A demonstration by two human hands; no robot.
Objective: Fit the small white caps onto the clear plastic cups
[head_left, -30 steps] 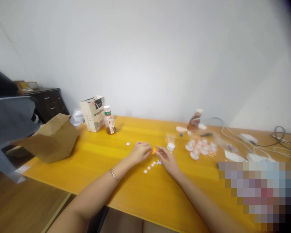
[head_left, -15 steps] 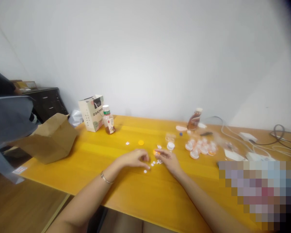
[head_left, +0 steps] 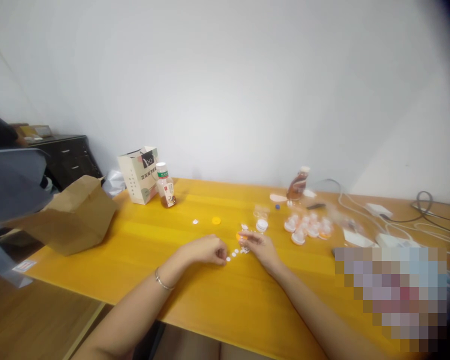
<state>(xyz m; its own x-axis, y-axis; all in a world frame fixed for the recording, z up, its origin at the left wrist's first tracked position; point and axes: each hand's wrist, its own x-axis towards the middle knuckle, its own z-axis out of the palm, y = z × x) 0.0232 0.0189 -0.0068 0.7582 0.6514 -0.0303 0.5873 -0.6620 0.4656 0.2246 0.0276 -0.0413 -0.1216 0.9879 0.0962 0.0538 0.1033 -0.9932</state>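
My right hand pinches a small orange cap between thumb and fingers, just above the table. Below and beside it lie a few small white pieces, too small to make out. My left hand rests low on the table with its fingertips closed where a small white disc lay; that disc is hidden by the fingers. Several more white discs lie in a row between the two hands. Farther back are a yellow disc, a small white piece and a stack of white lids.
Clear dome-shaped pieces with white and orange bases cluster on the right. Behind them stands a brown bottle near cables and white adapters. A labelled bottle, a paper bag and an open cardboard box occupy the left.
My left hand's fingers have closed and come down over the nearest white disc, which no longer shows. My right hand still holds the orange cap in about the same place. The view has shifted slightly.
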